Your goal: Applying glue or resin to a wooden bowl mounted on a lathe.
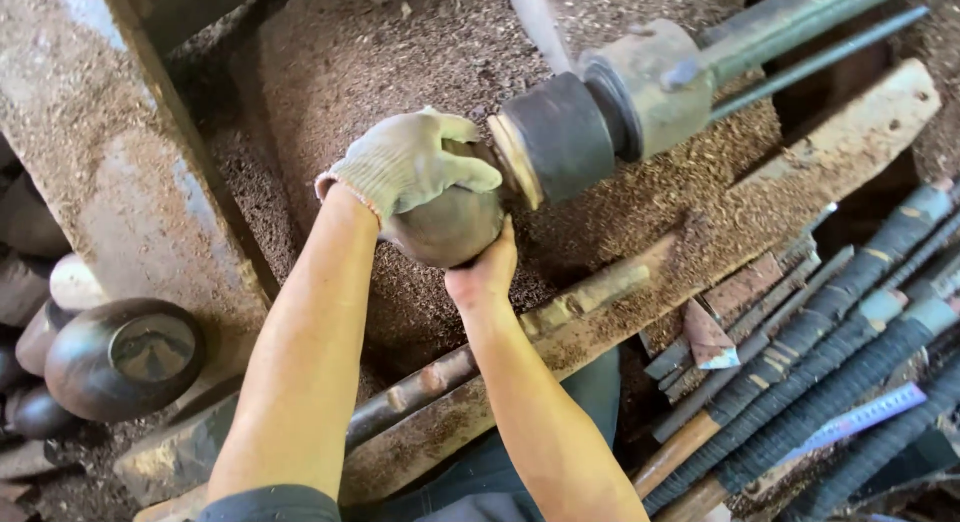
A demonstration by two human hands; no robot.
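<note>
Two hands on one rounded dark wooden vessel (447, 225), entered from left to right.

Far left of the fingers: a sloping plank (120, 172) dusted with sawdust, its right edge running diagonally down toward the left forearm. Below it lies a finished dark bowl (125, 359), mouth turned up, well apart from both hands, with other dark rounded pieces stacked beside it at the frame's edge.

Left hand (410, 162) (in a knitted work glove): fingers curled closed over the top of the vessel, fingertips touching its upper right shoulder, just beside the lathe chuck.

Right hand (487, 272) (bare): cupped under the vessel from below, palm against its lower right side; the fingers are hidden behind the piece, so their curl cannot be told.

The vessel sits between the two hands, its right end pressed against the pale face of the dark cylindrical lathe chuck (555, 139). Open room lies above and behind the fingers, over a bed of sawdust (380, 42); little room to the right, where the chuck and its grey housing (645, 87) stand.

Below the right hand: a long metal tool rest bar (500, 342) crossing diagonally, near the wrist, on a sawdust-covered beam (800, 172).

Far right: a row of long-handled turning tools (830, 382), handles wrapped in dark cord, well apart from the fingers.
</note>
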